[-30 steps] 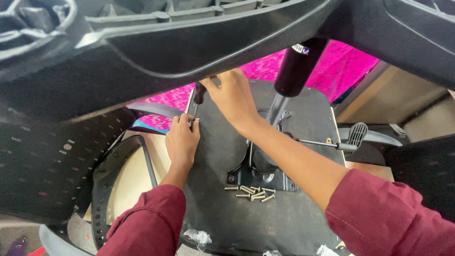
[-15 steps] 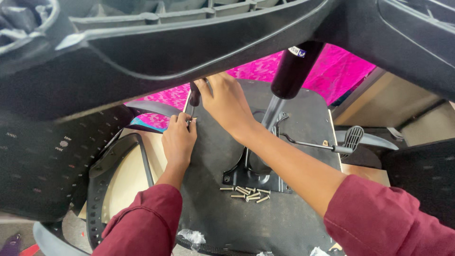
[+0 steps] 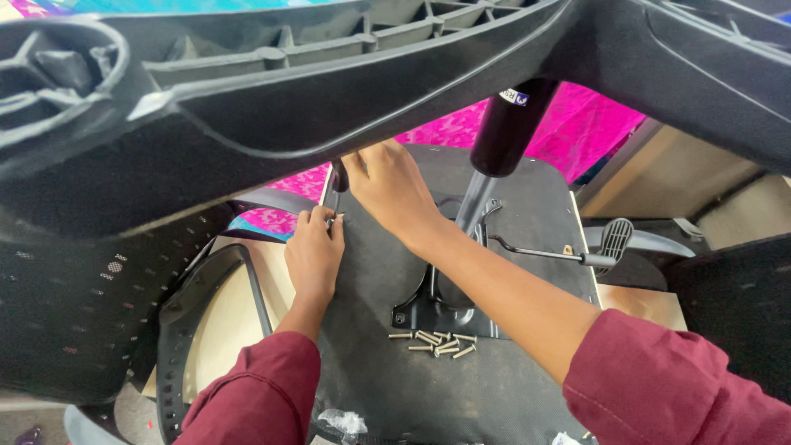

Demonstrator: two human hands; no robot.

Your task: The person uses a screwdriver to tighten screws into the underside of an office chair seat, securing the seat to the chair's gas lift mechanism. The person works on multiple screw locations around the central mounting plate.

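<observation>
Overhead, right hand [image 3: 389, 183] gripping screwdriver [image 3: 339, 176]

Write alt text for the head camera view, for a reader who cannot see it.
Two hands in maroon sleeves work on the underside of an upturned office chair seat: the right hand grips a dark-handled tool while the left hand steadies a small screw at its tip. Loose screws lie beside the metal tilt mechanism, and the chair's black star base looms overhead.

Head view: my right hand [image 3: 387, 185] grips a black-handled screwdriver [image 3: 339, 175] over the upturned chair seat [image 3: 387, 272]; my left hand [image 3: 314, 255] steadies its tip; loose screws [image 3: 435, 342] lie nearby.
</observation>
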